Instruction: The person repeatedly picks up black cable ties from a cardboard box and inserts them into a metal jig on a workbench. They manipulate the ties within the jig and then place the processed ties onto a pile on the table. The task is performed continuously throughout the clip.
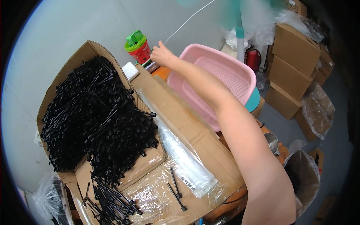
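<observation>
My right arm stretches across the table to the far side. My right hand (163, 56) is beside a red bucket (141, 54) with a green rim and a green basket-like piece in its top. Its fingers are curled; whatever they hold, if anything, is hidden. A white cord (187, 19) runs down the wall to the hand; I cannot tell whether it is gripped or passes behind. My left hand is out of view. Left of the arm, a large open carton (67, 67) is heaped with thin black rods (101, 108) with wider heads, spilling over its near side.
A pink plastic basket (249, 78) stands right of the hand, partly under the forearm. Clear plastic bags (180, 153) lie on the cardboard-covered table (195, 127), with two loose rods (176, 191) nearby. Stacked cartons (292, 67) and a red fire extinguisher (253, 59) stand at right.
</observation>
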